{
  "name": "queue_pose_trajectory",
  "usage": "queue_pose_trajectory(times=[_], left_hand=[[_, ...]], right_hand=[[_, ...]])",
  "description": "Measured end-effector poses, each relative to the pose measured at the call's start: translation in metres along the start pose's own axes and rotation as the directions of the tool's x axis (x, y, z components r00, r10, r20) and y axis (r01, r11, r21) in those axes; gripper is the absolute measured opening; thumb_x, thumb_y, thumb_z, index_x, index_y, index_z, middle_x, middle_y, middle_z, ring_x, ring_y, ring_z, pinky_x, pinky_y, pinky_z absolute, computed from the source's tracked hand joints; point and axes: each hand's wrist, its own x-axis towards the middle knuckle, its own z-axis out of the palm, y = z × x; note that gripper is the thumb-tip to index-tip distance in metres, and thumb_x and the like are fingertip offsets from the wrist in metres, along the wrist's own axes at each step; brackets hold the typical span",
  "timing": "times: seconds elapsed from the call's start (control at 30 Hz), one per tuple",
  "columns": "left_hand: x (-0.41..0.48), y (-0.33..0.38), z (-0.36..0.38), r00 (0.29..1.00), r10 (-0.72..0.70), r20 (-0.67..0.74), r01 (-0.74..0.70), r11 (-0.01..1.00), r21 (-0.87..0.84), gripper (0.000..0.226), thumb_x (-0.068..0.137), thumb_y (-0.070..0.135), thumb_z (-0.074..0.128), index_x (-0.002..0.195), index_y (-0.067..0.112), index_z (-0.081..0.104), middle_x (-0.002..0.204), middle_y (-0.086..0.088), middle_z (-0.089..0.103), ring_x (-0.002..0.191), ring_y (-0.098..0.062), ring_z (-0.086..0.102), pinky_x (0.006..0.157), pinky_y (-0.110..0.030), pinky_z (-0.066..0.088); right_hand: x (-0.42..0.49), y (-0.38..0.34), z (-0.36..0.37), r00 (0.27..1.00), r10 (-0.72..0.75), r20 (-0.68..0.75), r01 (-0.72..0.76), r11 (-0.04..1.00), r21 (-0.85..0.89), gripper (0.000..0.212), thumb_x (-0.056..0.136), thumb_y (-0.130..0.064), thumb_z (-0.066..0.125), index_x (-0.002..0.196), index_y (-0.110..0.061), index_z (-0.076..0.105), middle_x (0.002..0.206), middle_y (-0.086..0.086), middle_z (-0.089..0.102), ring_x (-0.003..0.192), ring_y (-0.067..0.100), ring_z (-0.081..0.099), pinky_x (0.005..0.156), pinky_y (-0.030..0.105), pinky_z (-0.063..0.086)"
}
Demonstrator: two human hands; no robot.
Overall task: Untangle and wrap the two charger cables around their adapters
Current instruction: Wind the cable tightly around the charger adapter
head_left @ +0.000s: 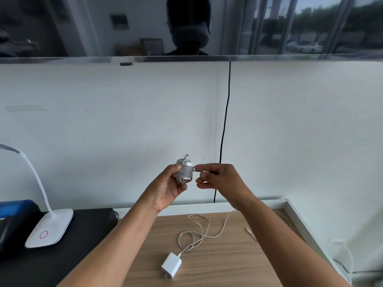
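Above the wooden desk (228, 255), the left hand (167, 187) cupped a small white adapter with grey cable wound tightly around it (184, 170), fingers closed on it, presumably to keep the coils from slipping. The right hand (217, 177) pinched the cable's free end (204, 171) just beside the coil, likely to tuck it in. On the desk lay the second white plug adapter (171, 267), its pale cable (196, 233) loose and unwrapped.
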Motion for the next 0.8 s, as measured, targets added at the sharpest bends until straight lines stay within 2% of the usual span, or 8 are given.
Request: queue_pose_trajectory(times=[0.1,0.2,0.27,0.47,0.57,0.63,0.73,0.8], left_hand=[[-0.004,-0.001,-0.004,0.999,-0.009,0.038,0.009,1.000,-0.013,0.052,0.062,0.030,0.076,0.108,0.009,0.064,0.091,-0.008,0.065,0.073,-0.016,0.063,0.053,-0.022,0.049],[-0.006,-0.003,-0.007,0.997,-0.013,0.078,0.015,0.999,-0.035,0.053,0.063,0.028,0.079,0.111,0.009,0.066,0.102,-0.013,0.064,0.075,-0.018,0.063,0.052,-0.022,0.049],[-0.006,-0.003,-0.008,0.993,-0.004,0.114,0.010,0.999,-0.047,0.060,0.059,0.029,0.086,0.112,0.009,0.066,0.107,-0.014,0.066,0.075,-0.018,0.063,0.052,-0.022,0.048],[-0.008,-0.005,-0.008,0.991,-0.019,0.136,0.027,0.998,-0.057,0.063,0.048,0.032,0.095,0.103,0.010,0.075,0.105,-0.015,0.070,0.075,-0.021,0.069,0.049,-0.022,0.052],[-0.008,-0.005,-0.009,0.992,-0.028,0.125,0.034,0.998,-0.049,0.068,0.047,0.032,0.095,0.107,0.008,0.072,0.108,-0.016,0.067,0.076,-0.022,0.070,0.046,-0.021,0.051],[-0.008,-0.006,-0.009,0.993,-0.032,0.114,0.037,0.998,-0.043,0.071,0.047,0.032,0.095,0.108,0.007,0.070,0.107,-0.016,0.066,0.077,-0.022,0.070,0.045,-0.021,0.050],[-0.007,-0.007,-0.009,0.995,-0.030,0.095,0.033,0.999,-0.032,0.072,0.043,0.032,0.097,0.105,0.006,0.070,0.095,-0.013,0.068,0.076,-0.022,0.071,0.044,-0.022,0.052],[-0.008,-0.008,-0.008,0.995,-0.026,0.098,0.027,1.000,-0.009,0.068,0.043,0.033,0.097,0.102,0.008,0.073,0.091,-0.012,0.069,0.076,-0.022,0.071,0.045,-0.023,0.052]], right_hand=[[0.002,-0.005,-0.006,0.999,-0.005,0.050,-0.001,0.995,0.104,0.019,0.094,-0.001,0.056,0.101,-0.006,0.073,0.079,0.015,0.069,0.076,0.025,0.068,0.081,0.038,0.059],[0.007,-0.007,-0.008,0.999,-0.032,0.010,0.030,0.990,0.140,0.016,0.092,-0.004,0.060,0.099,-0.007,0.074,0.085,0.009,0.069,0.074,0.019,0.065,0.064,0.030,0.057],[0.008,-0.009,-0.008,1.000,-0.009,-0.001,0.009,0.969,0.245,0.016,0.091,-0.003,0.062,0.104,-0.004,0.072,0.091,0.010,0.071,0.070,0.016,0.063,0.057,0.025,0.052],[0.012,-0.008,-0.005,0.998,0.067,0.015,-0.066,0.884,0.464,0.018,0.086,-0.006,0.067,0.104,-0.005,0.062,0.088,0.012,0.071,0.064,0.014,0.062,0.054,0.023,0.050],[0.013,-0.008,-0.003,0.998,0.062,-0.005,-0.055,0.908,0.415,0.011,0.085,-0.011,0.070,0.094,-0.005,0.067,0.084,0.010,0.071,0.063,0.013,0.060,0.052,0.022,0.048],[0.015,-0.008,-0.001,0.996,0.056,-0.073,-0.028,0.938,0.346,0.006,0.086,-0.010,0.069,0.089,-0.005,0.071,0.080,0.009,0.070,0.062,0.013,0.059,0.052,0.023,0.048],[0.018,-0.005,0.001,0.987,0.010,-0.158,0.015,0.988,0.155,0.014,0.093,-0.007,0.060,0.095,-0.012,0.073,0.076,0.004,0.064,0.062,0.012,0.054,0.056,0.023,0.049],[0.018,-0.004,0.003,0.992,-0.025,-0.127,0.029,0.999,0.033,0.019,0.096,-0.008,0.055,0.099,-0.014,0.073,0.074,0.002,0.060,0.061,0.011,0.052,0.056,0.024,0.048]])
